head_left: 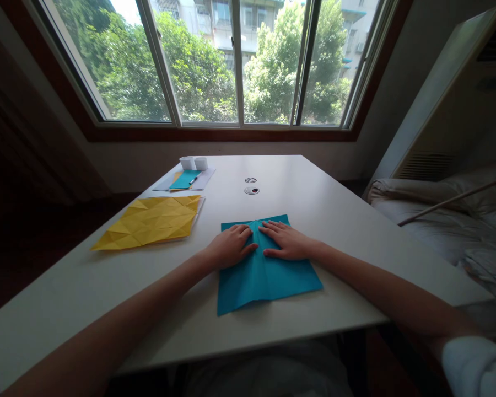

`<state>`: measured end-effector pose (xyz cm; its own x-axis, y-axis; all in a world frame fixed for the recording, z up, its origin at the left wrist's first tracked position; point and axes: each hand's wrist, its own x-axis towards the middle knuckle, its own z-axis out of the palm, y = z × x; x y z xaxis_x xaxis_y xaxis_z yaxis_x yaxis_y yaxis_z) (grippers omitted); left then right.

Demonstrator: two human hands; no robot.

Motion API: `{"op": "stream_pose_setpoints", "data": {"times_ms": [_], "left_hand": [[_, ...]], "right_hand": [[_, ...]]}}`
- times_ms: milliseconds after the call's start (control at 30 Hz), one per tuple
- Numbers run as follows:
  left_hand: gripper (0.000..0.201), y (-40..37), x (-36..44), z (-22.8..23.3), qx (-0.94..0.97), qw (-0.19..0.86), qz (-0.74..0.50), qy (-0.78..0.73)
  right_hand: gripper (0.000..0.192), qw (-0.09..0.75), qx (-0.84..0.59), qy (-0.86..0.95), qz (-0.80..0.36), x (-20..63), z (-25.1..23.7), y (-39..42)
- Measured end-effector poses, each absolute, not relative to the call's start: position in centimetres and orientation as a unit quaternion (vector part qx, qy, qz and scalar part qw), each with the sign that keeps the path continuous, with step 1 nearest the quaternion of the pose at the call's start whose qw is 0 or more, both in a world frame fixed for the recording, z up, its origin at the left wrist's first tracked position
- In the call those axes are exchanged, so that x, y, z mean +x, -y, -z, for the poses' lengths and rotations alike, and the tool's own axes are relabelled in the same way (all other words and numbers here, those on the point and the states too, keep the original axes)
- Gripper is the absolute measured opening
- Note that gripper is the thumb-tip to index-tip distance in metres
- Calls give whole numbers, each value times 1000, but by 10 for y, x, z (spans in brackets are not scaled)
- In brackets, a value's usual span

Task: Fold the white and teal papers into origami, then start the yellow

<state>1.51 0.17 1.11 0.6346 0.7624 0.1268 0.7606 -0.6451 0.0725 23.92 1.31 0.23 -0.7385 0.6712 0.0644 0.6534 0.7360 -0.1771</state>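
Observation:
A teal sheet of paper (264, 278) lies on the white table (322, 187) in front of me, with creases and a raised fold along its middle. My left hand (230, 246) rests flat on the sheet's upper left part, fingers pointing right. My right hand (284, 241) lies flat on the upper right part, fingers pointing left. The fingertips of both hands almost meet at the middle fold near the far edge. Neither hand grips anything; both press down on the paper.
A creased yellow sheet (151, 221) lies to the left. Farther back are a small teal sheet (184, 179) with a pen (193, 179) on white papers, and two white cups (193, 162). Two round holes (251, 185) sit mid-table. A window spans the back; bedding lies at right.

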Motion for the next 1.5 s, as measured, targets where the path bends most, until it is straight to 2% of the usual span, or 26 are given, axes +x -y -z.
{"op": "stream_pose_setpoints", "data": {"times_ms": [133, 267, 567, 933, 1233, 1367, 1500], "left_hand": [[71, -6, 11, -11, 902, 53, -32, -427], [78, -9, 8, -14, 894, 87, 0, -439], [78, -13, 6, -13, 900, 63, 4, -432], [73, -14, -5, -15, 902, 120, 49, -413], [75, -12, -10, -18, 896, 112, 50, -427], [72, -13, -10, -15, 880, 86, 48, -466], [62, -17, -9, -13, 850, 37, 36, -525]], "right_hand": [[86, 38, -370, 924, -90, 241, -1, -16], [91, 24, -394, 914, -97, 242, -3, -17], [91, 1, -435, 894, -109, 248, -7, -22], [98, -109, -496, 843, -175, 279, -18, -32], [92, -55, -500, 852, -145, 279, -11, -35], [84, 4, -498, 866, -54, 272, -10, -35], [65, 76, -443, 891, 69, 260, -13, -28]]}}
